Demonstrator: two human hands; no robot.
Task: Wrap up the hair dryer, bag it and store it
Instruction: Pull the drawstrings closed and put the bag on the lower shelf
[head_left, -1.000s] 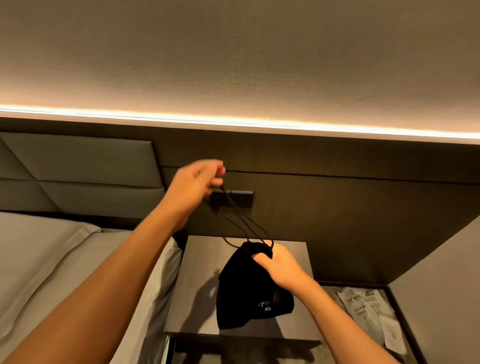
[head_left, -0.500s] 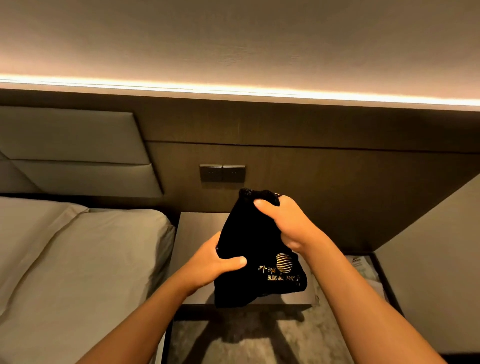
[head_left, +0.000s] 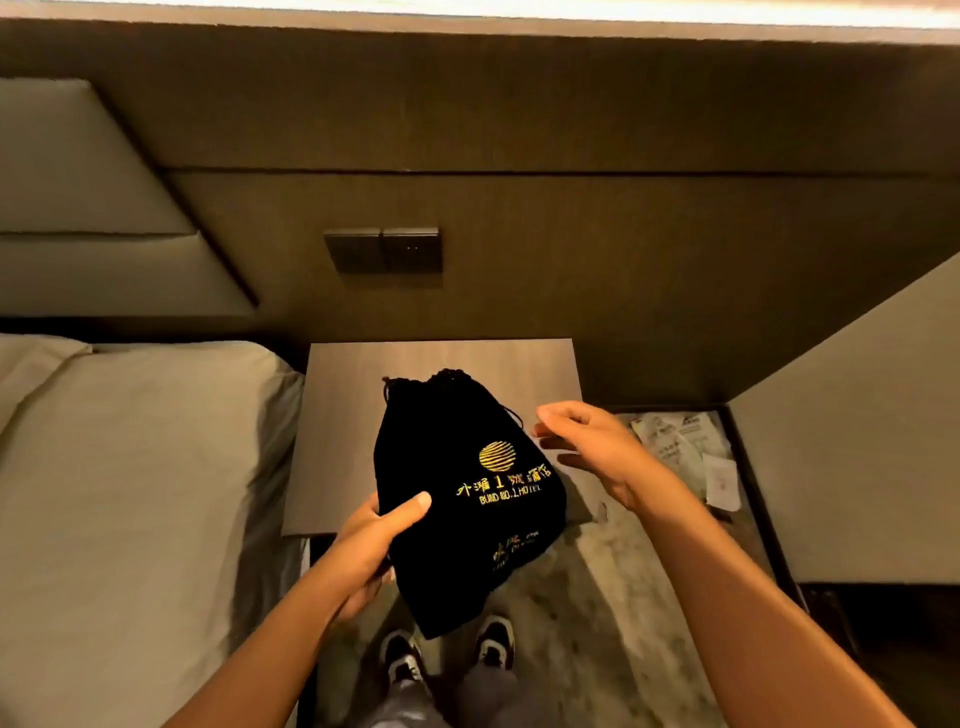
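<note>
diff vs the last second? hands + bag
The left hand dropped the drawstring and now grips the black drawstring bag low on its side. The right hand let go of the bag's neck and hangs open beside it. The bag stayed cinched; the nightstand is unchanged.

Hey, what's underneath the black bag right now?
Under the black bag, the left hand holds it above the bedside table, with carpet and shoes lower down. Its drawn-shut cloth hides its contents.

Matt black cloth bag (head_left: 457, 499) with gold print; wood-grain nightstand (head_left: 343, 415)
</note>
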